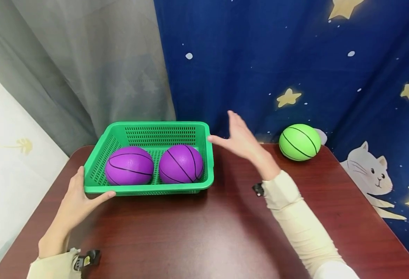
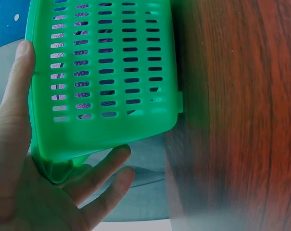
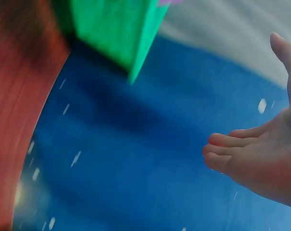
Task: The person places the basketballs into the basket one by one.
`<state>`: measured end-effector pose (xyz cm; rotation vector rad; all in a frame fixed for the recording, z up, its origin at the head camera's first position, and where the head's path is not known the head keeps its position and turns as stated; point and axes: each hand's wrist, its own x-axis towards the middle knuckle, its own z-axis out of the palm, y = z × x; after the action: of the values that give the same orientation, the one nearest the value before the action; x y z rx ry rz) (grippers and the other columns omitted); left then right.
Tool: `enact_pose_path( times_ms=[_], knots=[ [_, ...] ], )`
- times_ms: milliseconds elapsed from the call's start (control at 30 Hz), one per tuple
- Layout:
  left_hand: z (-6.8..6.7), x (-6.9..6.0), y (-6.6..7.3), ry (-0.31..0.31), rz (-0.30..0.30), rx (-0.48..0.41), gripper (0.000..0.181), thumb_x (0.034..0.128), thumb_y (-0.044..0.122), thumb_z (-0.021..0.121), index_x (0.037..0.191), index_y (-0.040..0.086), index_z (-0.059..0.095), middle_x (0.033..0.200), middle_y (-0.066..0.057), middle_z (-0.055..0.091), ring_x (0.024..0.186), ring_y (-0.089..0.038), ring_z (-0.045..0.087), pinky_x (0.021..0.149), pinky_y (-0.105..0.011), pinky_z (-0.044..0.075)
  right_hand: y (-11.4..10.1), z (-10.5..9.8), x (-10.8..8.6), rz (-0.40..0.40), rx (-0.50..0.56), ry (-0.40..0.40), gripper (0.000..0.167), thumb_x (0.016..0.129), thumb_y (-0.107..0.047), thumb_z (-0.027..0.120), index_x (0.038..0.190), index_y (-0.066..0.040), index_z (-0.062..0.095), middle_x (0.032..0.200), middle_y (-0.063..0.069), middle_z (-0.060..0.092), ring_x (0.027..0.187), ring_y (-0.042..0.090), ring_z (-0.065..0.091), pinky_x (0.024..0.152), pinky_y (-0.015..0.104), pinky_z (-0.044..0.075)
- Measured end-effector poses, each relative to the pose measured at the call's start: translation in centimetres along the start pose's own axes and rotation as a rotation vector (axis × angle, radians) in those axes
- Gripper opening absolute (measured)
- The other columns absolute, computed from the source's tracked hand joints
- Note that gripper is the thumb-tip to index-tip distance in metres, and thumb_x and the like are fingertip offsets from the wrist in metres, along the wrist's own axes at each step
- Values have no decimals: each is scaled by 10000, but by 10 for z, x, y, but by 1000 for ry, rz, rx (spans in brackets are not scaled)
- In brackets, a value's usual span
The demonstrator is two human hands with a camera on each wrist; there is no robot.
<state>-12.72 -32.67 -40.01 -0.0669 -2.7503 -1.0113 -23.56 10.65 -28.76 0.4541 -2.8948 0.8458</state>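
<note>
A green plastic basket (image 1: 148, 189) with slotted walls stands on the table, holding two purple balls marked with black lines, one purple ball (image 1: 129, 166) on the left and another purple ball (image 1: 181, 164) on the right. At the basket's front left corner my left hand (image 1: 73, 201) grips the rim, thumb along the front and fingers on the left side. The left wrist view has this hand (image 2: 44, 173) around the corner. My right hand (image 1: 241, 139) is beside the basket's right rim, fingers extended and thumb spread; its palm (image 3: 265, 154) holds nothing.
A lime-green ball (image 1: 299, 142) with black lines sits at the table's back right. The dark red wooden table (image 1: 197, 236) extends in front of the basket. Behind it hang a grey curtain (image 1: 121, 69) and a blue starry curtain (image 1: 232, 69).
</note>
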Motion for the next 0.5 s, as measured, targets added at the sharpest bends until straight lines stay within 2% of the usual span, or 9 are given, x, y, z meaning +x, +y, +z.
enact_pose_path(
  times_ms=[333,500],
  knots=[
    [2,1,-1,-14,1,-17,1139,773,372,747,1484,67,-89,1502,-273,11,1338,-474,100,941,-708,152,113,-48,-28,141,-110,154,1106,789,-569,638,1439,112,58,1472,316,107,1364,413,96,1090,504,119],
    [1,0,-3,-15,1,-7,1133,778,369,743,1484,71,-91,1502,-273,8,1343,-467,94,940,-708,152,165,-59,-42,227,-129,278,1108,788,-518,662,1428,129,30,1454,344,93,1350,448,85,1085,527,100]
  ],
)
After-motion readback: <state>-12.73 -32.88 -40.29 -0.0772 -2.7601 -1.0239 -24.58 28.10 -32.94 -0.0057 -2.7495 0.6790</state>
